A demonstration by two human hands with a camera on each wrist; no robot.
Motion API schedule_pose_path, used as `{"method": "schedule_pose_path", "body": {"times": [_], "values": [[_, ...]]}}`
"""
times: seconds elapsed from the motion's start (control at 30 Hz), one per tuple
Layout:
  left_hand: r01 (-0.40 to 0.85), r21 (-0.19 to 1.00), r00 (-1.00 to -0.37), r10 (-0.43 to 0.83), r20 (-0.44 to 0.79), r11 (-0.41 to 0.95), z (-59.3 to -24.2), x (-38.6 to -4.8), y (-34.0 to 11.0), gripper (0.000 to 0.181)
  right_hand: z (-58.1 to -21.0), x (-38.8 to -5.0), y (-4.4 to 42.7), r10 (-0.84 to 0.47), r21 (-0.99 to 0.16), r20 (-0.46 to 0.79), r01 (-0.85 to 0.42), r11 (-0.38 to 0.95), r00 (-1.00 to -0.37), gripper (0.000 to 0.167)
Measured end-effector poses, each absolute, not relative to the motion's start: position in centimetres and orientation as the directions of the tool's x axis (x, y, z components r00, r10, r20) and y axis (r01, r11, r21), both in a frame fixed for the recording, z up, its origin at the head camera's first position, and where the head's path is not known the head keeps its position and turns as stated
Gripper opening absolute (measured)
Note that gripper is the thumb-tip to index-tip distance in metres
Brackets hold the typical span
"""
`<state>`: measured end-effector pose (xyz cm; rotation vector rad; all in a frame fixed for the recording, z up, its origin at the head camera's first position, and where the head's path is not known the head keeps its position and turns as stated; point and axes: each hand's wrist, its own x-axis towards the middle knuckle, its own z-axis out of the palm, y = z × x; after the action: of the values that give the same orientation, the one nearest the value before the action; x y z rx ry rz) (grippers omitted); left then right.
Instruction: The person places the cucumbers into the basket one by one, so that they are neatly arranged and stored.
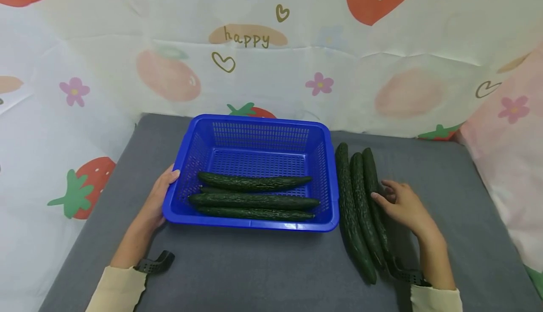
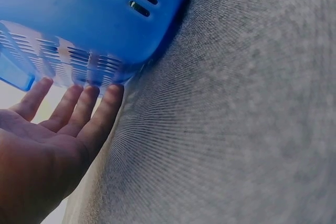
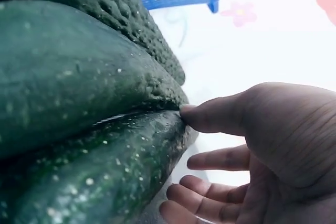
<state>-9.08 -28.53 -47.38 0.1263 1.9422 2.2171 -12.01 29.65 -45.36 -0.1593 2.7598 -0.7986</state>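
Observation:
A blue plastic basket [image 1: 254,225] with slotted walls stands on the grey cloth, with several dark green cucumbers [image 1: 254,201] lying crosswise in its near half. My left hand [image 1: 158,196] holds the basket's left side, its thumb at the rim and its fingertips against the outer wall in the left wrist view. Right of the basket, three long cucumbers [image 1: 366,199] lie side by side, pointing away from me. Beside the rightmost one is my right hand [image 1: 405,207], thumb tip at the cucumber and fingers loosely bent; nothing is held in it.
The grey cloth [image 1: 237,269] covers the table. Behind it hangs a pale curtain [image 1: 271,76] printed with fruit, flowers and hearts. Dark bands [image 1: 157,262] are worn on both wrists below beige sleeves.

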Motion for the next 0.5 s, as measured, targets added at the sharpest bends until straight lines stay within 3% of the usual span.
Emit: {"method": "schedule_pose_path", "body": {"times": [0.5], "values": [[-0.079,0.993,-0.978,0.199,-0.059,-0.092,-47.37,-9.09,-28.58,0.063,-45.11,-11.77,28.68,-0.187,-0.541,-0.312,0.013,0.841,-0.931,0.074]]}}
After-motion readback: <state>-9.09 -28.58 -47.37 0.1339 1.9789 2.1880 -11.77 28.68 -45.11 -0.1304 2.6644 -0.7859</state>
